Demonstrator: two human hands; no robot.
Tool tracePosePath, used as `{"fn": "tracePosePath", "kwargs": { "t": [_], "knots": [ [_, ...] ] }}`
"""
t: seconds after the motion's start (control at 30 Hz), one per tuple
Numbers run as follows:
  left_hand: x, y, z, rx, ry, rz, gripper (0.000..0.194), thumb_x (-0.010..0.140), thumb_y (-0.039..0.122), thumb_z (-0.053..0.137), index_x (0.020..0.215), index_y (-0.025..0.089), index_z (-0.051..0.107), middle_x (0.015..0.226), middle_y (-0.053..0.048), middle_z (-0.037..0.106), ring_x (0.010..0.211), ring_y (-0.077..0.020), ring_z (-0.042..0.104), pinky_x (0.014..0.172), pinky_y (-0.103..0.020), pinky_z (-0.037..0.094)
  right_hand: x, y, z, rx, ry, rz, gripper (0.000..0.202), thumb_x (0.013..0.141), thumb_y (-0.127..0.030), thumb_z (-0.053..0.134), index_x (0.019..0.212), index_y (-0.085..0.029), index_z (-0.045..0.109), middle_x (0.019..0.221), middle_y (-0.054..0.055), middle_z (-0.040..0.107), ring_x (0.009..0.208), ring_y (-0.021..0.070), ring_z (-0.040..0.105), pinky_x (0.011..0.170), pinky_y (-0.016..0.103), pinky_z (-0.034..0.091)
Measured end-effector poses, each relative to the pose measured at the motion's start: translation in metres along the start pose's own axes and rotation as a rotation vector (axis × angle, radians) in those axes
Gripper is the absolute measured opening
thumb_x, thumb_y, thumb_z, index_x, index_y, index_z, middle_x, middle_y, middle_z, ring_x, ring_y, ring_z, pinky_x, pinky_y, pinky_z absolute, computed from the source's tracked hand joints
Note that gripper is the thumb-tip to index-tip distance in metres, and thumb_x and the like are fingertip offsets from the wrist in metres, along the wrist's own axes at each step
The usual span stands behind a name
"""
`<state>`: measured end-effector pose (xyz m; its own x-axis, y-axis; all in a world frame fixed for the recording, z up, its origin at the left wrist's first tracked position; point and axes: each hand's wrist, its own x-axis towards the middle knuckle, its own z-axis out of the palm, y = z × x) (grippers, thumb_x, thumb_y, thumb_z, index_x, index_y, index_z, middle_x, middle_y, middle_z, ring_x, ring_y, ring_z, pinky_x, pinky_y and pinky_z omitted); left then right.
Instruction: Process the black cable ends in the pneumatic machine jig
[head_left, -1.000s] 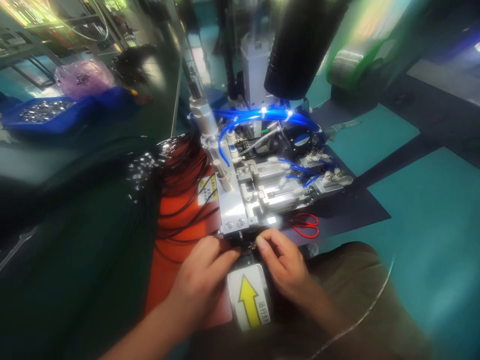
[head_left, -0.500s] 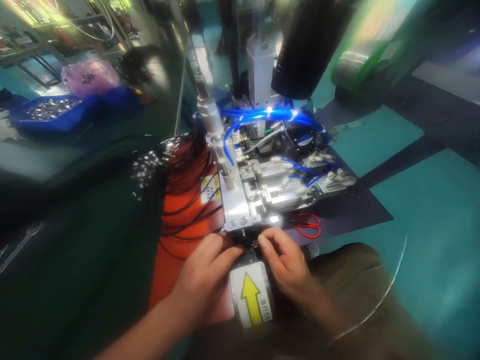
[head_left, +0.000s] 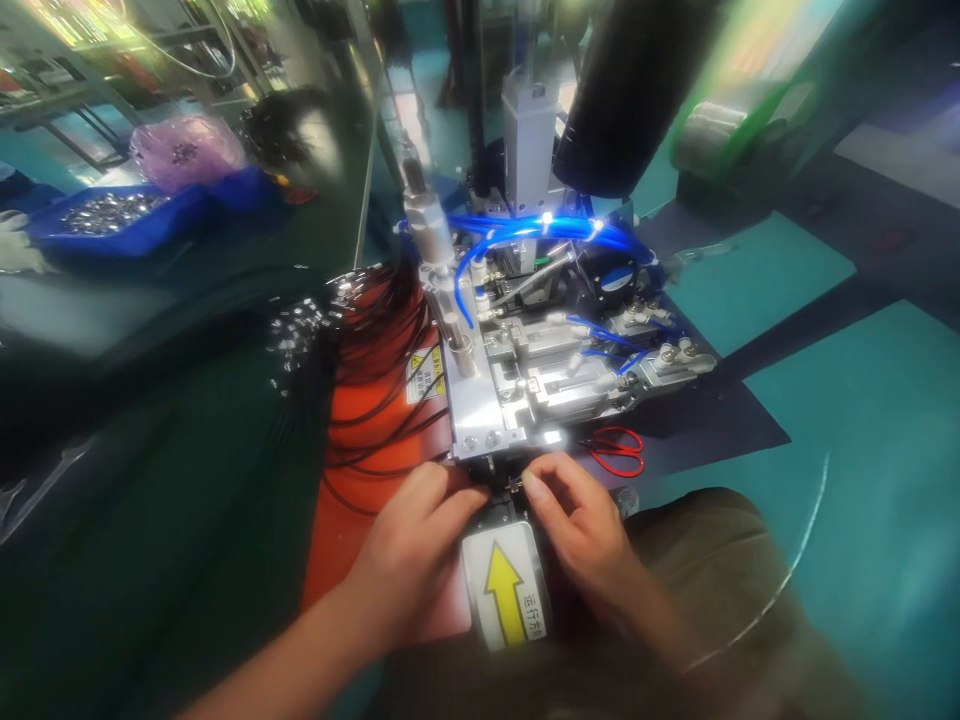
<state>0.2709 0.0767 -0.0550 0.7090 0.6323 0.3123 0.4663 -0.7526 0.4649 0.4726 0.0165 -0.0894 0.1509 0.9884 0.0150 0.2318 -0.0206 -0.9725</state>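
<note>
My left hand (head_left: 427, 520) is closed at the front of the silver machine (head_left: 480, 410), thumb against fingers. What it pinches is hidden; black cables run close by it. My right hand (head_left: 574, 510) pinches a small shiny metal piece (head_left: 515, 484) between thumb and forefinger, just right of the left thumb. That piece is too small to name exactly. Below both hands lies a white label with a yellow arrow (head_left: 506, 590) on the machine's front part.
Black cables (head_left: 382, 415) with shiny ends lie across the red base (head_left: 330, 540) to the left. Red-handled scissors (head_left: 621, 452) rest right of the machine. Blue tubes (head_left: 540, 228) arch over it. A blue tray (head_left: 112, 235) of small metal parts stands at the far left.
My right hand has shifted slightly right, and the small metal piece at its fingertips shows more clearly. The left hand stays closed in nearly the same place.
</note>
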Motion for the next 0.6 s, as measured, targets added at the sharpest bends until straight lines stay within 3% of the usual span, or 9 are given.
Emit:
{"fn": "tracePosePath", "kwargs": {
  "t": [0.33,0.6],
  "knots": [
    [0.0055,0.0039,-0.0012,0.031,0.042,0.033,0.024,0.094,0.007,0.043,0.100,0.015,0.065,0.086,-0.007,0.055,0.079,-0.0169,0.049,0.066,-0.026,0.041,-0.0015,-0.0053,0.0025,-0.115,0.073,-0.260,0.009,0.095,-0.018,0.057,0.092,-0.020,0.065,0.084,0.004,0.060,0.076,0.0182,0.057,0.068,0.031,0.045],
    [0.0024,0.0025,0.0009,0.034,0.018,0.032,0.025,0.092,0.004,0.044,0.102,0.015,0.064,0.088,-0.007,0.055,0.082,-0.0181,0.049,0.067,-0.027,0.042,-0.0045,-0.0043,-0.0037,-0.132,0.032,-0.312,0.012,0.095,-0.017,0.058,0.095,-0.020,0.069,0.083,0.004,0.062,0.076,0.0188,0.059,0.069,0.032,0.048]
  ]
}}
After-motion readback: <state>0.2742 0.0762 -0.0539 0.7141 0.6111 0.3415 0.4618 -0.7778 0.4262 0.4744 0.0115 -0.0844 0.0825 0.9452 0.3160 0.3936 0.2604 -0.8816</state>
